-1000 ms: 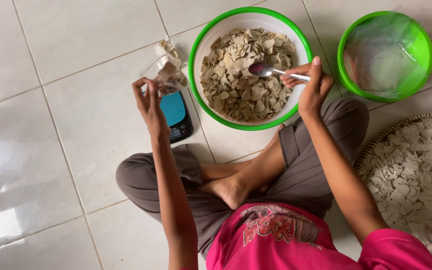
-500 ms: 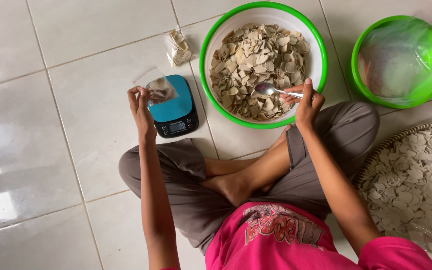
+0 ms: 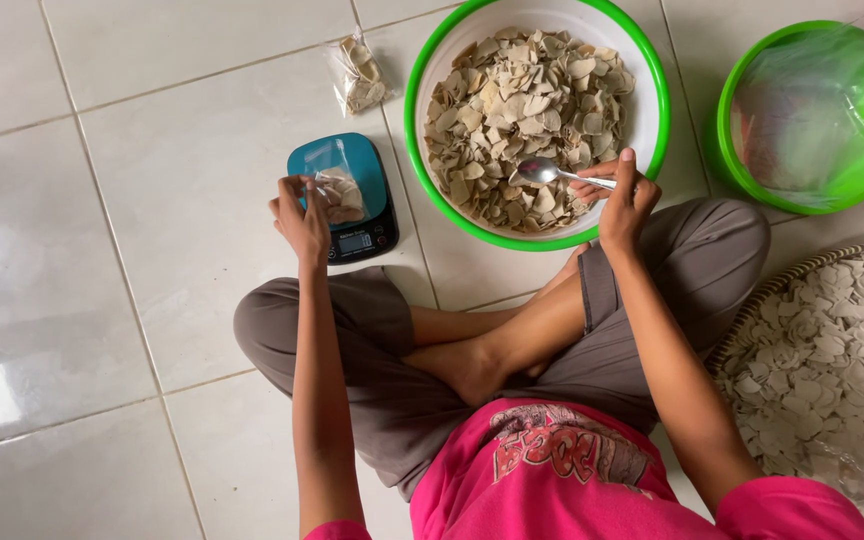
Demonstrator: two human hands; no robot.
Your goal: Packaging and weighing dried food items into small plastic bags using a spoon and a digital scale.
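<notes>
Chips (image 3: 522,95) in green-rimmed basin (image 3: 652,130)

Glossy pale grey ceramic tile floor (image 3: 102,300) with thin dark grout lines; soft daylight glares at left.

1 head-worn camera looks steeply down, close over the lap and tiled floor (image 3: 102,200).

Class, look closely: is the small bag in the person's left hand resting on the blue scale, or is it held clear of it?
Cannot tell. The one head view looks straight down, so the bag in the left hand overlaps the scale, hiding any gap or contact.
</notes>
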